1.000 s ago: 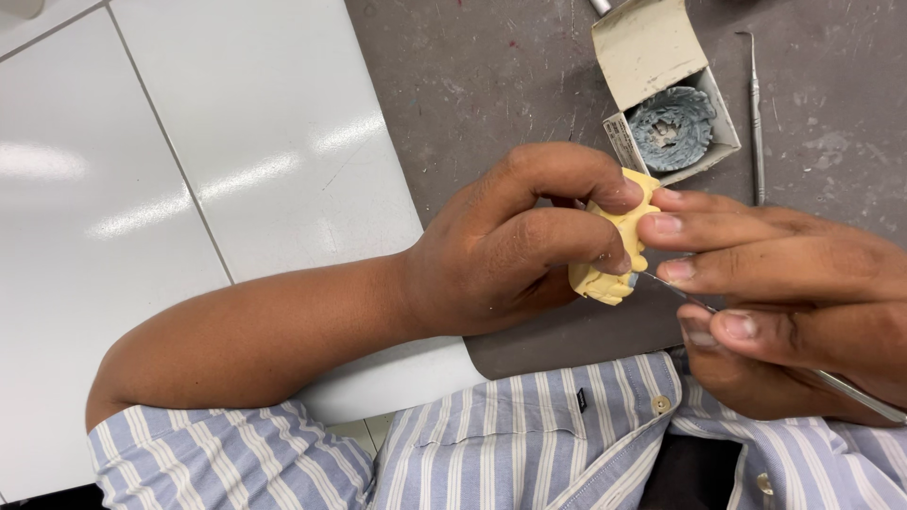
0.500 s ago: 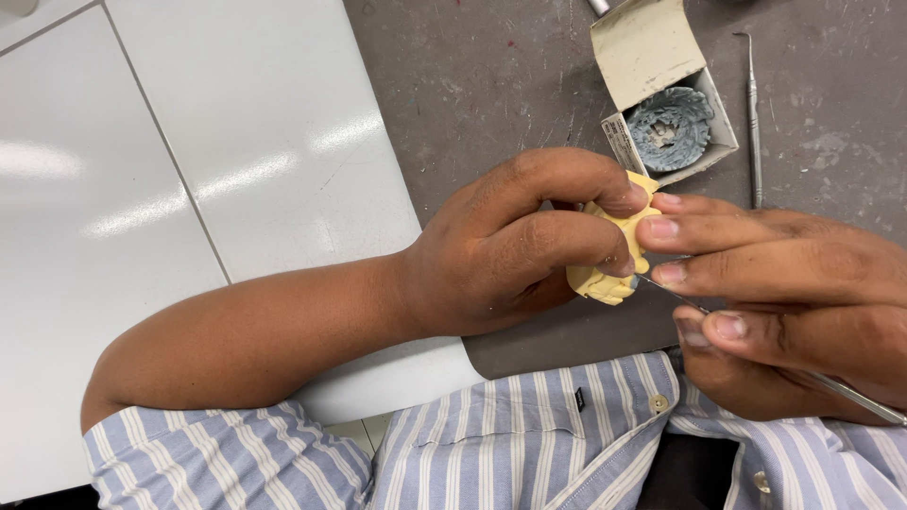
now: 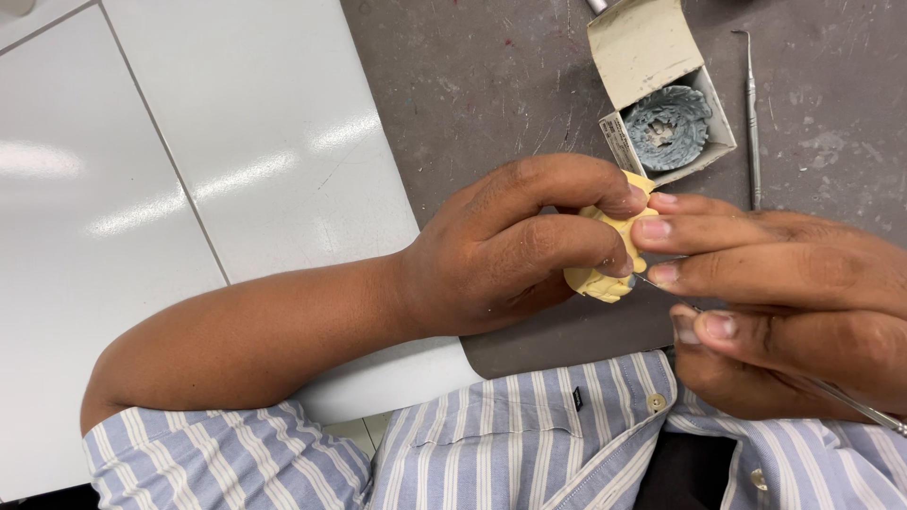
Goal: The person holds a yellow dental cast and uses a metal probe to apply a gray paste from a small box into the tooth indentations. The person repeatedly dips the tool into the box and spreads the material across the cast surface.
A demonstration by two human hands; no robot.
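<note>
1. Head view: left hand (image 3: 501,250) is closed around a small yellow dental cast (image 3: 609,269), probably to steady it, held above the mat's near edge.
2. Right hand (image 3: 784,302) pinches a thin metal instrument (image 3: 850,401), tip touching the cast.
3. Far right: open small box (image 3: 661,104) of grey material, a second metal probe (image 3: 752,104) beside it.
4. Surface: scuffed grey mat (image 3: 472,85) on a white table (image 3: 189,189).

A pale yellow dental cast (image 3: 609,255), a small chunky block of matte stone, is held above the grey work mat, mostly hidden so that only its right edge and lower corner show. A thin metal hand instrument (image 3: 850,401) runs slantwise from lower right up to the left, its fine tip touching the cast's lower right edge; most of its slender shaft is covered, and the bare end sticks out at the lower right.
</note>
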